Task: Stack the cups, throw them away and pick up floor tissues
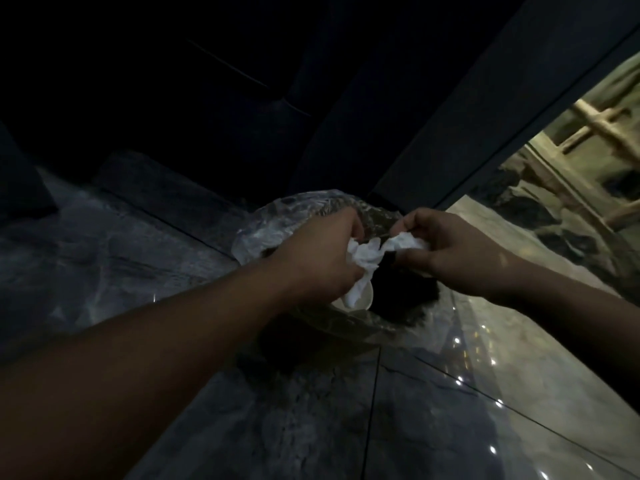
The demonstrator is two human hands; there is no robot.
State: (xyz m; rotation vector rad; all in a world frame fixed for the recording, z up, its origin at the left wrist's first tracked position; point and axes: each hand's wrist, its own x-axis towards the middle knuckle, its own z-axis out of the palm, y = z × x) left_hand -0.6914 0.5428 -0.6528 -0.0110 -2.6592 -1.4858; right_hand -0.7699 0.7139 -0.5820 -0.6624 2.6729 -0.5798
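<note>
Both of my hands are held over a bin lined with a clear plastic bag (263,230) on the dark floor. My left hand (322,258) grips a crumpled white tissue (363,261) that hangs down towards the bin's mouth. My right hand (446,247) pinches another white tissue wad (408,242); the two wads touch between my hands. Under the hanging tissue a pale round rim, maybe a cup (363,299), shows inside the bin. The inside of the bin is black and hard to read.
Glossy dark marble floor tiles (346,410) spread around the bin. Dark furniture or wall panels (433,116) rise right behind it. A lit, paler floor and a wooden frame (595,126) lie at the right.
</note>
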